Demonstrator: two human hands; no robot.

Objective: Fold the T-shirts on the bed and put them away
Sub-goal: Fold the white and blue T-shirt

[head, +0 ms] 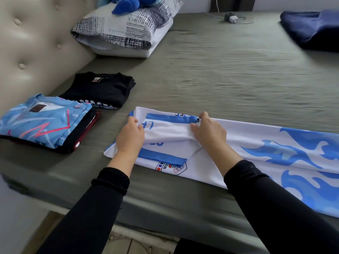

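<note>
A white T-shirt with blue flame print (256, 143) lies lengthwise along the bed's near edge, its sides folded in to a long strip. My left hand (131, 135) grips the folded sleeve at the shirt's left end. My right hand (208, 131) pinches the same white fold by the blue trim, a little to the right. Left of it sits a folded light-blue shirt with pink zigzags (42, 121) on top of a small stack of dark folded shirts. Behind that lies a folded black T-shirt (100, 89).
The bed (220, 70) has a grey-green sheet and a padded beige headboard (33, 43) at left. A patterned pillow (124, 28) with a blue plush toy (126, 4) sits at the back. A dark blue folded blanket (311, 28) lies far right, a charger (231, 17) behind.
</note>
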